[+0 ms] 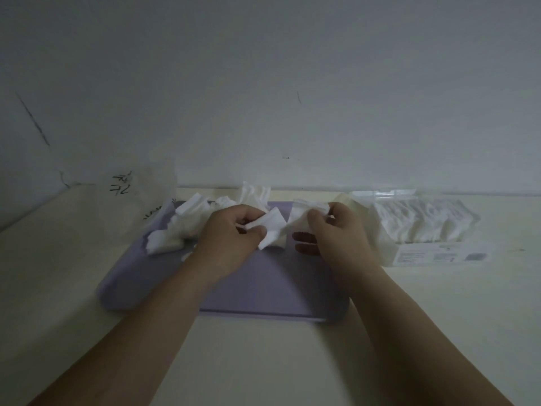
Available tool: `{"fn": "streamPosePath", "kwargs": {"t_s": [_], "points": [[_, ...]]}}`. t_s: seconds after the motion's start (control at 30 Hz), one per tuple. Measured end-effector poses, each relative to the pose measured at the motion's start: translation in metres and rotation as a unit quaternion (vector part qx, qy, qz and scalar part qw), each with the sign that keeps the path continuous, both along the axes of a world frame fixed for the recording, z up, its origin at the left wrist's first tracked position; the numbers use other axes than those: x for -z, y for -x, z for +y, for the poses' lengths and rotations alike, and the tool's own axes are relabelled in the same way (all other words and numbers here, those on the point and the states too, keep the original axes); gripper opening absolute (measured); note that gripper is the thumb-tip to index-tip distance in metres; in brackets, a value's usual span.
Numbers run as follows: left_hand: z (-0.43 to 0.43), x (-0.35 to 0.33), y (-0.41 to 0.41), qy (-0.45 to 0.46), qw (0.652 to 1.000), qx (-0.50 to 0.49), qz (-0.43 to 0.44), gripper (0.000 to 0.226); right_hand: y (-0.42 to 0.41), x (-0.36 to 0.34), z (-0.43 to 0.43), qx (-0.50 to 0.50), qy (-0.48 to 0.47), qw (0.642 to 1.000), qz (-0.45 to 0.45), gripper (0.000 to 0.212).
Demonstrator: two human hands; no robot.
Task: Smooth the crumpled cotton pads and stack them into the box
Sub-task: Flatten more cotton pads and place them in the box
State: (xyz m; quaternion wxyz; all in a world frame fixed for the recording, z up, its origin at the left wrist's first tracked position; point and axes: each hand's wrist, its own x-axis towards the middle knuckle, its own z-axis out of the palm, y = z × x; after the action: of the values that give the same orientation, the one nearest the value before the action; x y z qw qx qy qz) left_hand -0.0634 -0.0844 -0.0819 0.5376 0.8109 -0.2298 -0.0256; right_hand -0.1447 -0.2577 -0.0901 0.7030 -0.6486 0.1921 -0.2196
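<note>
Both hands hold one crumpled white cotton pad (276, 227) above the lilac tray (257, 291). My left hand (234, 230) pinches its left end and my right hand (339, 230) pinches its right end. A heap of crumpled pads (181, 227) lies on the tray's far left corner, and more pads (254, 194) stand behind my hands. The clear box (433, 230) sits to the right of the tray, with several white pads stacked inside. Its lid stands open at the back.
A clear plastic bag (137, 197) with black lettering stands at the far left against the wall. The cream table (263, 361) ends at a white wall just behind the tray and box.
</note>
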Motion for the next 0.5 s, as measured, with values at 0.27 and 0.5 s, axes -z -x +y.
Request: {"fn": "streamPosePath", "kwargs": {"t_s": [0.27, 0.5], "points": [[0.007, 0.010, 0.013, 0.204, 0.964, 0.018, 0.167, 0.027, 0.004, 0.005, 0.005, -0.015, 0.021, 1.000, -0.017, 0.013], [0.008, 0.011, 0.024, 0.241, 0.949, 0.085, 0.182, 0.024, 0.008, 0.007, 0.009, -0.124, 0.006, 0.992, -0.016, 0.017]]}}
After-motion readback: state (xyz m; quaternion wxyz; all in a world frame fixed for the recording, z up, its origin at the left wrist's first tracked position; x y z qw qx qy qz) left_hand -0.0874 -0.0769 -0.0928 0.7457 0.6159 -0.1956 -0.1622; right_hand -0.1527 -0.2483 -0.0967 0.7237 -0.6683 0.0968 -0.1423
